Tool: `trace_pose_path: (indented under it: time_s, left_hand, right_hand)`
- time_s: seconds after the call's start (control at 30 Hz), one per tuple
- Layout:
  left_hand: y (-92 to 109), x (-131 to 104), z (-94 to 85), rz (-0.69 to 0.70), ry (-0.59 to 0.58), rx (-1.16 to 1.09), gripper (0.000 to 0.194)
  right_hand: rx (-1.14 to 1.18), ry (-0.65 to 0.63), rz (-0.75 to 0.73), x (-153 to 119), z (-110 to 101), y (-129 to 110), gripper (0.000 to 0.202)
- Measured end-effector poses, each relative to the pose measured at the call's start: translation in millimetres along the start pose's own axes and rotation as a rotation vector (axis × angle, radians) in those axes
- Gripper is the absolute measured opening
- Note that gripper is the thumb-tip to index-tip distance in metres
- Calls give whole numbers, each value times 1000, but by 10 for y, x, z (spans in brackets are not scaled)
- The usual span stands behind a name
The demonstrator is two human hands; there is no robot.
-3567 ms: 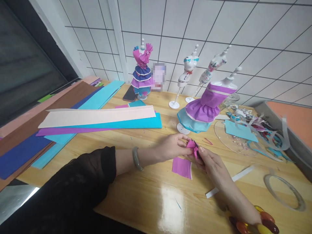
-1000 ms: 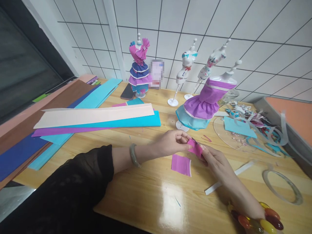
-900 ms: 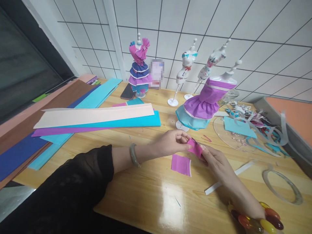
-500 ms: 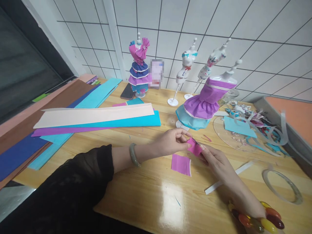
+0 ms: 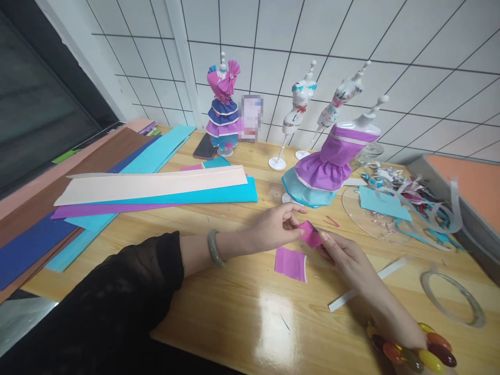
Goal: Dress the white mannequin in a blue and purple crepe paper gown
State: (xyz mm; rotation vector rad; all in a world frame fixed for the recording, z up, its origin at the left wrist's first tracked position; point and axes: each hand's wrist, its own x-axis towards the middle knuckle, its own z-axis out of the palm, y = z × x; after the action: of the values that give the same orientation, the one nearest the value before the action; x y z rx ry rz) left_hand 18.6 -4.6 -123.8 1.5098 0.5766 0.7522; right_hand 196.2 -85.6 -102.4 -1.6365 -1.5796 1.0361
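Note:
Between my two hands is a small piece of magenta crepe paper [image 5: 310, 235] with a dark upper edge. My left hand [image 5: 282, 225] pinches its left side between thumb and fingers. The right side is gripped by my right hand [image 5: 339, 250], thumb on top and fingers tucked beneath. Just below on the table lies a flat purple square of crepe paper [image 5: 290, 264] with a pale right edge. Behind my hands stands a mini mannequin [image 5: 341, 156] in a purple and light blue paper dress.
Folded crepe paper strips [image 5: 156, 185] spread across the left. Two bare mannequins [image 5: 299, 109] and a dressed one [image 5: 223, 112] stand along the tiled wall. At right are a clear disc [image 5: 353, 213], a tape roll [image 5: 453, 299], paper scraps [image 5: 385, 203] and a white strip [image 5: 344, 300].
Almost nothing differs. The magenta paper has tilted slightly between my fingers, while both hands stay in nearly the same place.

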Motion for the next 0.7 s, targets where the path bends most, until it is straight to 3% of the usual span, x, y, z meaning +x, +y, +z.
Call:
trace_pose_path:
  time_s: [0.17, 0.47, 0.7]
  left_hand:
    - [3, 4, 1, -12, -8, -95, 45]
    - [5, 8, -12, -15, -36, -70, 44]
    - [-17, 26, -29, -47, -100, -81, 49]
  right_hand:
    - [23, 0, 19, -2, -9, 25, 49]
    - [32, 32, 2, 5, -13, 28, 47]
    - [279, 19, 63, 23, -48, 150, 47]
